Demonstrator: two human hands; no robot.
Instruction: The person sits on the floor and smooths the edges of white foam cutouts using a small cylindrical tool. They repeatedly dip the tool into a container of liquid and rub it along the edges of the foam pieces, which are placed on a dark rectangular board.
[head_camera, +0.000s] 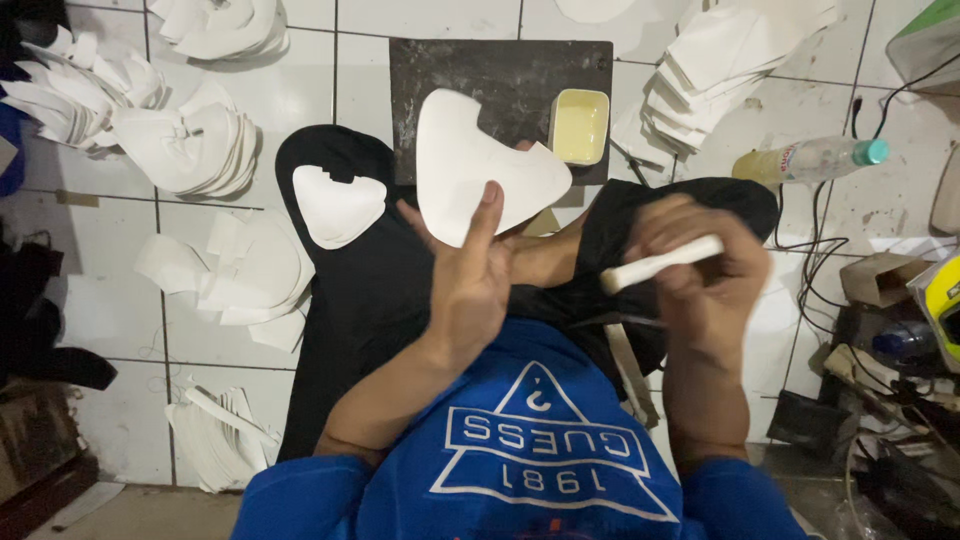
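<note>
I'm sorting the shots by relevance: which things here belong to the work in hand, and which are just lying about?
In use:
left hand holding a white cut piece
right hand gripping a white brush handle
yellow tray on the dark board

Lying about:
plastic bottle
stacks of white pieces
cables

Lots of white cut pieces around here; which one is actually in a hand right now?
The large curved white piece pinched up by the left hand over the dark board. The smaller one lies loose on the black cloth; the rest sit stacked on the floor.

Tiled floor (310, 90) w/ white cutouts (200, 150).
</note>
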